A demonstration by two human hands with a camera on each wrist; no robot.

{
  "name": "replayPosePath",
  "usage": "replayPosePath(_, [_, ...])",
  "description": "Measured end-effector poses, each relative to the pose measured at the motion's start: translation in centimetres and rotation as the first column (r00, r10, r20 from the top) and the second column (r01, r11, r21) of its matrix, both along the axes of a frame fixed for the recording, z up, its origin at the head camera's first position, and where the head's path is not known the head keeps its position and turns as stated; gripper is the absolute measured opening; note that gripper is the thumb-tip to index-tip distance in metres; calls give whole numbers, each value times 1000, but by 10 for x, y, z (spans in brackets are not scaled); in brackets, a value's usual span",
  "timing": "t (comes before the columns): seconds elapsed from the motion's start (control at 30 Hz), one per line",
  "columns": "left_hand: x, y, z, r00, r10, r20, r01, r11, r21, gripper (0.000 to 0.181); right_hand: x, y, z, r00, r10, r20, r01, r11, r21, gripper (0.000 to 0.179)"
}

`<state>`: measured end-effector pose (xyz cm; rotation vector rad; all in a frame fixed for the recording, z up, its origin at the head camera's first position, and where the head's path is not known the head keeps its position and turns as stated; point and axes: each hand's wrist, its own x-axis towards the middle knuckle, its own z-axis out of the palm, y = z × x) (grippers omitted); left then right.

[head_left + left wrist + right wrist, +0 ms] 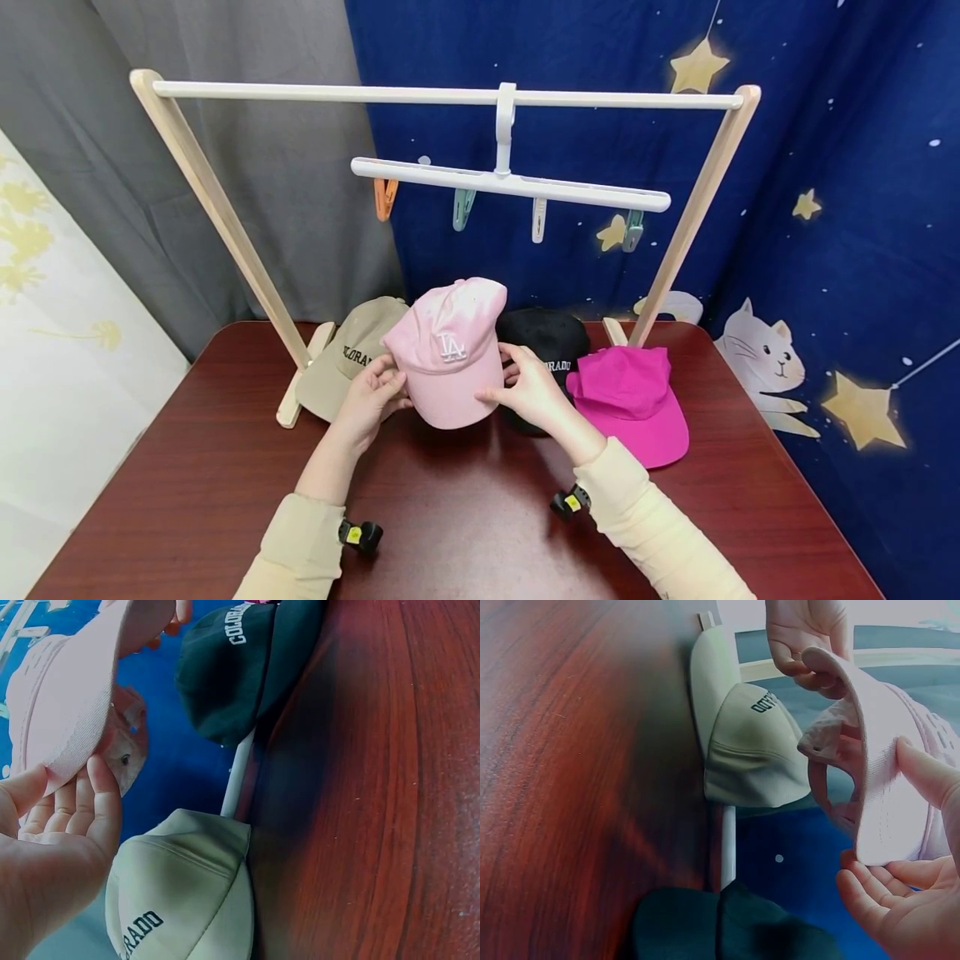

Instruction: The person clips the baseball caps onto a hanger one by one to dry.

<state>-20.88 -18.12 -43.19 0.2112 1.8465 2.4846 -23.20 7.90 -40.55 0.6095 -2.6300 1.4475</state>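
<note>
Both hands hold a light pink baseball cap with white LA letters, raised above the table. My left hand pinches the brim's left edge, thumb on one face and fingers beneath, as the left wrist view shows. On the opposite edge, my right hand grips the brim with its thumb on top. In the right wrist view the cap's back opening faces the table side. Behind the left hand lies a beige cap with dark lettering. A black cap sits behind the right hand, partly covered by it.
A magenta cap lies at the right. Over the caps stands a wooden rack with a white rail. From it hangs a white hanger with orange, green and white clips. Curtains close off the back behind the brown table.
</note>
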Motion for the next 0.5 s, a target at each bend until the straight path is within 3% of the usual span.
replayPosePath(0.5, [-3, -1, 7, 1000, -21, -10, 21, 999, 33, 14, -5, 0, 7, 1000, 20, -7, -20, 999, -30, 74])
